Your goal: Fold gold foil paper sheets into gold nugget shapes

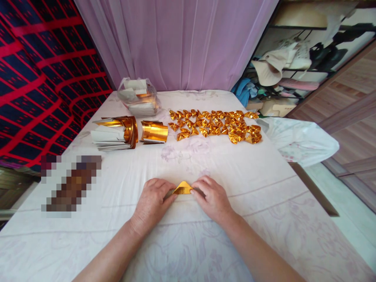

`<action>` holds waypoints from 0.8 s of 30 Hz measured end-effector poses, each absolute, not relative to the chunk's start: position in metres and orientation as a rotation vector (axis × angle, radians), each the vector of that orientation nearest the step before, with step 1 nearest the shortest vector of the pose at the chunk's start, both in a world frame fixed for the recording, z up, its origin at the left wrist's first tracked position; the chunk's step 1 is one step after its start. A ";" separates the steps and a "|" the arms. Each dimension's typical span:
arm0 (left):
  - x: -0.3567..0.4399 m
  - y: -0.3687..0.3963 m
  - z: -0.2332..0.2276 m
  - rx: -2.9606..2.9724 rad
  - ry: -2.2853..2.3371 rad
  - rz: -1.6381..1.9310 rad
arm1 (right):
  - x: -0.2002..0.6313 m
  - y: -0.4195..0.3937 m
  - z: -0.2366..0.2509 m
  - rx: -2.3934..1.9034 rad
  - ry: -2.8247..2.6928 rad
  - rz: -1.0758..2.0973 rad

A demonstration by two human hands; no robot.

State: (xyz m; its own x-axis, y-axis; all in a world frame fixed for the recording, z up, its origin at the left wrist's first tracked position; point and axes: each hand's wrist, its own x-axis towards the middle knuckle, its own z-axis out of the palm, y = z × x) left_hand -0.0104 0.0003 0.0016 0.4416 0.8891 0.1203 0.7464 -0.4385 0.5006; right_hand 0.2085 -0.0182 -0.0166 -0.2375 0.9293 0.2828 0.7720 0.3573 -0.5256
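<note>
A small piece of gold foil paper (183,188), folded so that a triangular peak points away from me, is between my hands near the middle of the table. My left hand (155,197) pinches its left end between thumb and fingers. At the right end, my right hand (212,197) grips it the same way. Parts of both ends are hidden by the fingers. Beyond my hands, several folded gold foil pieces (216,126) lie in rows. To their left are a curled gold foil stack (154,132) and a larger stack of foil sheets (113,134) with pale backs.
A clear plastic bag (138,98) holding more sheets stands at the table's far left. A blurred-out patch (72,186) covers something on the left. Past the right edge are a white plastic bag (302,139) and shelves with a hat (268,68). A purple curtain (182,43) hangs behind.
</note>
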 end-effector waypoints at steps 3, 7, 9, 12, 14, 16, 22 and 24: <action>-0.010 -0.002 0.004 2.322 1.420 0.483 | 0.209 -0.018 -0.016 -1.459 -2.080 0.371; -0.009 -0.003 0.005 2.284 1.415 0.482 | 0.209 -0.019 -0.016 -1.448 -2.074 0.385; -0.009 -0.004 0.006 2.277 1.400 0.493 | 0.209 -0.019 -0.017 -1.446 -2.062 0.391; -0.008 -0.006 0.006 2.256 1.413 0.481 | 0.208 -0.019 -0.017 -1.448 -2.053 0.397; -0.007 -0.007 0.005 2.236 1.428 0.478 | 0.208 -0.019 -0.017 -1.450 -2.053 0.400; -0.006 -0.008 0.004 2.225 1.434 0.492 | 0.207 -0.019 -0.016 -1.456 -2.057 0.402; -0.006 -0.009 0.001 2.228 1.417 0.470 | 0.205 -0.020 -0.015 -1.479 -2.051 0.388; -0.007 -0.010 0.000 2.243 1.411 0.467 | 0.205 -0.020 -0.015 -1.489 -2.053 0.386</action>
